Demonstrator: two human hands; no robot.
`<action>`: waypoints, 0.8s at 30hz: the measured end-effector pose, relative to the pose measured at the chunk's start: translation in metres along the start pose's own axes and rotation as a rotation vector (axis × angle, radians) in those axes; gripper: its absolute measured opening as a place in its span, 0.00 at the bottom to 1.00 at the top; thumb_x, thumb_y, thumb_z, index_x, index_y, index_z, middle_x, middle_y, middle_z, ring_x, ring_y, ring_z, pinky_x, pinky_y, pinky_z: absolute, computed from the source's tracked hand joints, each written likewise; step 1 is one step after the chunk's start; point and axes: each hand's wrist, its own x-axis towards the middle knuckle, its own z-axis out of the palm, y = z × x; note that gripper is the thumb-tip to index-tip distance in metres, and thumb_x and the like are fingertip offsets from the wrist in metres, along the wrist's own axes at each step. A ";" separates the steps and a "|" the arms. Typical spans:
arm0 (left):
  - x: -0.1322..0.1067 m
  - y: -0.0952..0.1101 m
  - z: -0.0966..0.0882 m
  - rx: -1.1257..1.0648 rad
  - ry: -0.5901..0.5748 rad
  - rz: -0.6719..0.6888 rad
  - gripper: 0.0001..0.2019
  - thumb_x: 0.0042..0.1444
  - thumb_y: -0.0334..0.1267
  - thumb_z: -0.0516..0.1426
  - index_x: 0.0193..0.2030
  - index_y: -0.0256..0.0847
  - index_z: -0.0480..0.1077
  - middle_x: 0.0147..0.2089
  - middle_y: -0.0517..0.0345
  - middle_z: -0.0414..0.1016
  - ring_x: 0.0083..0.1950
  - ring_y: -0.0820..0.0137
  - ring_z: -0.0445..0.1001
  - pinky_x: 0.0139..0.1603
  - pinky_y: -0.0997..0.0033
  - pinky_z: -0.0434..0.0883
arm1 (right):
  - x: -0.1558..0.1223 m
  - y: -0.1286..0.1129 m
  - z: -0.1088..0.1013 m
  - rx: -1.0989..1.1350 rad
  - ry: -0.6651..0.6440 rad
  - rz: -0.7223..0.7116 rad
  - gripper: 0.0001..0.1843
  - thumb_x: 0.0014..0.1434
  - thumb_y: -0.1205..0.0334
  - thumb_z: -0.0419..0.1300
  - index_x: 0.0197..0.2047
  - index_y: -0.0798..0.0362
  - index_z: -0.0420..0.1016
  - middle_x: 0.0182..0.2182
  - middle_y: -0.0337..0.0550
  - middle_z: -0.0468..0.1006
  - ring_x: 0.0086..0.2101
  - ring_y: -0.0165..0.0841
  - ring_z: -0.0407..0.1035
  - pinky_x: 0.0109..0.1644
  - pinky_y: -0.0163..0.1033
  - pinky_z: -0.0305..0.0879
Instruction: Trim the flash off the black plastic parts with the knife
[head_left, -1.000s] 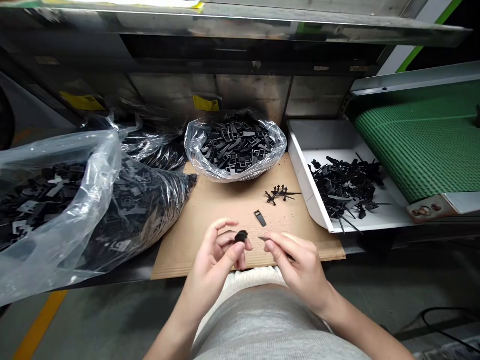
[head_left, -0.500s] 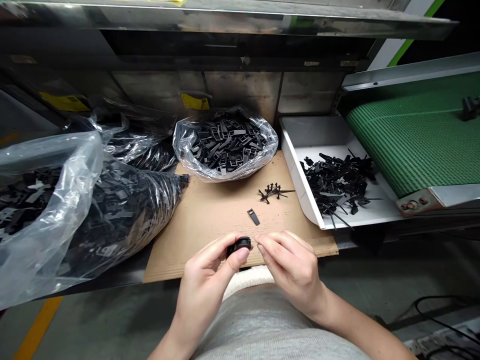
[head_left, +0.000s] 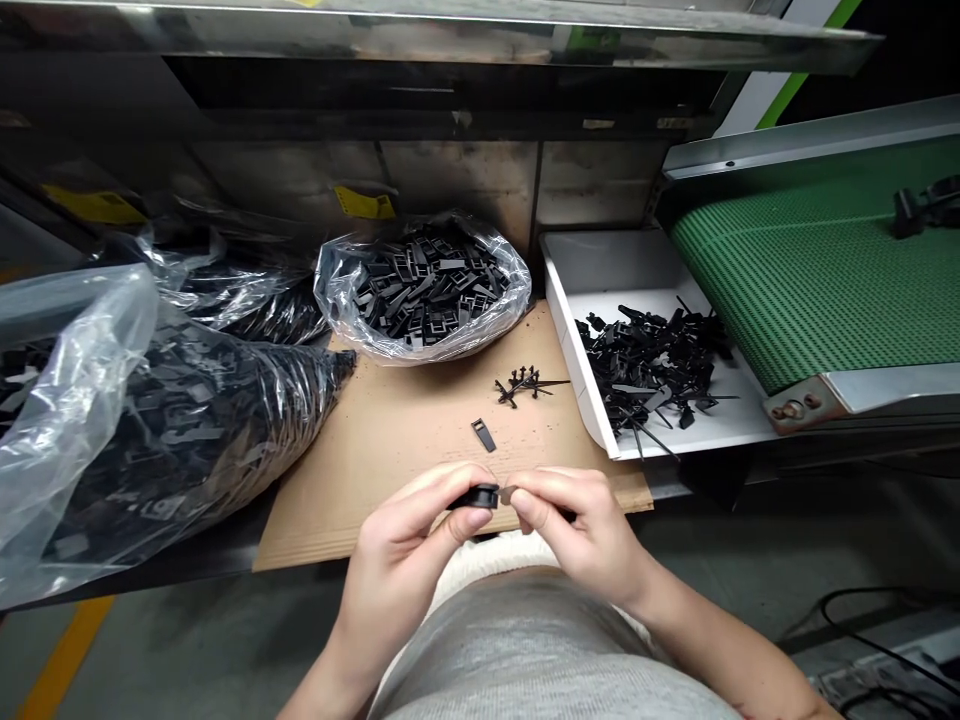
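Both hands, left (head_left: 409, 545) and right (head_left: 581, 530), fingertips pinched together, nearly touching.

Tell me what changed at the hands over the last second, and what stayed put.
The left hand, pinching the small round black plastic part, and the right hand, pinching a thin grey pin, closed the gap between them; the pin's tip now meets the part. Nothing was released. The flat black plastic tab and the small black sprue cluster lie on the brown cardboard sheet as before.

Bare forearms — no sleeves, gloves or rings — above a grey garment (head_left: 525, 650) with a white hem.
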 end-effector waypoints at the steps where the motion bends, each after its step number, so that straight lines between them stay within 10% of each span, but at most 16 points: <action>1: 0.001 0.000 0.002 0.009 -0.013 0.020 0.12 0.53 0.28 0.57 0.38 0.52 0.73 0.38 0.67 0.74 0.41 0.75 0.71 0.42 0.83 0.67 | 0.000 -0.001 -0.005 0.050 -0.039 0.010 0.11 0.60 0.68 0.50 0.29 0.55 0.71 0.20 0.36 0.67 0.22 0.26 0.61 0.26 0.32 0.59; 7: 0.001 0.004 0.012 0.055 -0.104 0.095 0.13 0.54 0.27 0.55 0.40 0.53 0.71 0.39 0.66 0.73 0.41 0.75 0.71 0.42 0.83 0.67 | 0.002 0.003 -0.029 0.253 -0.188 0.057 0.12 0.59 0.68 0.51 0.26 0.57 0.71 0.18 0.34 0.64 0.21 0.24 0.58 0.27 0.31 0.58; 13: 0.004 0.004 0.019 0.102 -0.081 0.128 0.11 0.53 0.28 0.57 0.38 0.51 0.73 0.41 0.65 0.74 0.44 0.72 0.72 0.45 0.80 0.68 | 0.001 0.005 -0.056 0.679 -0.831 0.299 0.16 0.59 0.55 0.52 0.32 0.59 0.74 0.18 0.34 0.66 0.16 0.22 0.57 0.17 0.27 0.53; 19: -0.003 0.014 0.032 0.096 0.149 -0.126 0.06 0.52 0.36 0.58 0.37 0.49 0.74 0.32 0.66 0.75 0.29 0.75 0.72 0.33 0.78 0.70 | -0.022 -0.001 -0.044 0.081 0.069 0.051 0.12 0.60 0.66 0.52 0.44 0.56 0.73 0.32 0.44 0.73 0.34 0.30 0.66 0.38 0.36 0.64; 24: -0.003 0.016 0.033 0.150 0.122 -0.029 0.08 0.51 0.32 0.58 0.35 0.51 0.73 0.37 0.70 0.74 0.37 0.76 0.71 0.38 0.82 0.67 | -0.023 0.001 -0.030 -0.098 0.139 -0.107 0.13 0.58 0.72 0.53 0.45 0.60 0.74 0.31 0.45 0.72 0.34 0.31 0.65 0.37 0.36 0.64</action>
